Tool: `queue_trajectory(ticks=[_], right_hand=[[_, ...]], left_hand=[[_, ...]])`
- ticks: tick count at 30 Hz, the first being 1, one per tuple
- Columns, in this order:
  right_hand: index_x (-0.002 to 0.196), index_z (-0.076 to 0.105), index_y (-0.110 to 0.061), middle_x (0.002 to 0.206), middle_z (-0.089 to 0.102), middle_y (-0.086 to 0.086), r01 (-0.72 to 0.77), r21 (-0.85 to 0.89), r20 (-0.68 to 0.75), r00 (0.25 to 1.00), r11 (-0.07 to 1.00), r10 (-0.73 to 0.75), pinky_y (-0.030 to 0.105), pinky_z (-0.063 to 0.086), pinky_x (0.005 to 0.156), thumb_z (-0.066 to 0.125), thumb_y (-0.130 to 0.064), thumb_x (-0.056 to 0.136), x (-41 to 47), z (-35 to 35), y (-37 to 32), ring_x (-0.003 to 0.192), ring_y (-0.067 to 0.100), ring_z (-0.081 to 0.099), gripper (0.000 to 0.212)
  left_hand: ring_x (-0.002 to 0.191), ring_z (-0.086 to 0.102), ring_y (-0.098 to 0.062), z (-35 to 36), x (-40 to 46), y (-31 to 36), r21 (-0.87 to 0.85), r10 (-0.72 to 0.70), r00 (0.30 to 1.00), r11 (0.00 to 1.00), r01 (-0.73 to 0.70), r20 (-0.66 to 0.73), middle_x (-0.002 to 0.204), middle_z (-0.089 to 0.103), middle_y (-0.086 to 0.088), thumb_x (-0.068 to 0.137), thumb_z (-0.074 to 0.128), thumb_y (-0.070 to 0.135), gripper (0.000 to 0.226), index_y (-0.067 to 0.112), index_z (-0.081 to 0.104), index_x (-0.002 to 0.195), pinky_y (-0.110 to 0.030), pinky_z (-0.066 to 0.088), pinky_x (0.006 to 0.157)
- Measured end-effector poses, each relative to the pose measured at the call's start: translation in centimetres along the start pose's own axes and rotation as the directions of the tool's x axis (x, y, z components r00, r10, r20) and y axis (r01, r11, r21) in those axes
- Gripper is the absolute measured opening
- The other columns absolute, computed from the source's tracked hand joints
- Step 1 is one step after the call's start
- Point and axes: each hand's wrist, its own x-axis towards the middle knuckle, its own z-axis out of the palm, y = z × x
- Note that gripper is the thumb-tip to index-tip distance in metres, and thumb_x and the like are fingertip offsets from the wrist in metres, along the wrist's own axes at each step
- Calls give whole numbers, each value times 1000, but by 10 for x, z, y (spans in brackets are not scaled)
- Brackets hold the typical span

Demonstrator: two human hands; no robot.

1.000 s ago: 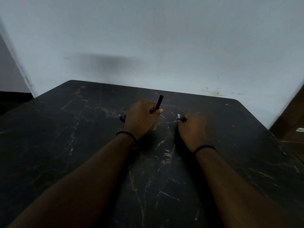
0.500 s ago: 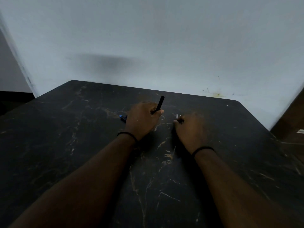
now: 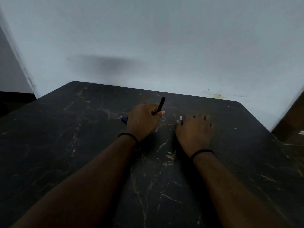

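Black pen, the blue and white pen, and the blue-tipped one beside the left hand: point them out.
black pen [image 3: 161, 102], head view, free upper barrel.
blue and white pen [image 3: 181, 120], head view, visible end.
blue-tipped pen [image 3: 123, 117], head view, blue end.

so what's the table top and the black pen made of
Table top: looks like black marble or a marble-print laminate, smooth with a low sheen. Pale tan veins run across it. Black pen, gripped by the left hand: probably matte plastic, evenly dark with no glint, though the dim light leaves it open.

A marker [image 3: 123, 118] lies left of the left grip [image 3: 144, 120], a pen [image 3: 181, 120] partly under the right grip [image 3: 195, 130].
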Motion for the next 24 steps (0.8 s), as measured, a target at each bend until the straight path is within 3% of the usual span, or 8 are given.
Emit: queue_trajectory(ticks=[4, 8, 12, 16, 20, 24], right_hand=[[117, 66, -25, 137, 51, 14, 18, -37, 76, 997, 999, -15, 49, 33, 102, 46, -55, 94, -3, 0, -1, 127, 34, 41, 42], [126, 65, -28, 156, 32, 15, 50, -17, 141, 989, 999, -47, 52, 25, 110, 42, -57, 96, -5, 0, 1, 140, 34, 30, 47], [115, 71, -29, 159, 28, 13, 71, 38, 199, 977, 997, -78, 55, 22, 112, 38, -59, 98, -6, 1, -3, 143, 34, 27, 48], [115, 70, -38, 155, 37, 7, 92, 238, 113, 986, 967, -122, 55, 22, 111, 45, -55, 97, -5, 1, -10, 142, 30, 29, 35], [112, 69, -30, 130, 59, 6, 40, 149, 80, 995, 988, -52, 49, 32, 103, 51, -52, 94, -4, 2, -10, 125, 31, 44, 33], [107, 69, -23, 118, 62, 8, 24, 63, 74, 997, 998, -29, 47, 36, 98, 53, -55, 92, -5, 2, -14, 119, 33, 47, 39]], left_hand=[[66, 55, -12, 0, -1, -1, -4, 11, 1000, 1000, -12, -25, 71, 62, 3, 91, 68, 33, 22, 15, 70, 78, -22, 37, 55], [58, 48, -6, 1, 0, -2, -3, -1, 1000, 1000, 1, -23, 60, 48, 11, 91, 67, 34, 35, 28, 50, 61, -22, 32, 54], [61, 53, -9, 1, 0, -2, 3, 1, 1000, 1000, -1, -25, 66, 58, 4, 91, 67, 35, 26, 18, 66, 72, -20, 39, 55], [64, 55, -12, 1, -1, -2, -8, 5, 999, 1000, -5, -39, 69, 61, 2, 91, 67, 34, 24, 16, 67, 73, -26, 42, 56], [66, 58, -14, 1, 0, -3, 11, -7, 1000, 1000, 7, -28, 71, 64, 0, 91, 66, 36, 26, 16, 67, 75, -28, 45, 59], [62, 56, -14, 2, 0, -3, 8, -9, 1000, 1000, 9, -26, 66, 60, 1, 91, 66, 36, 29, 15, 64, 71, -26, 42, 56]])
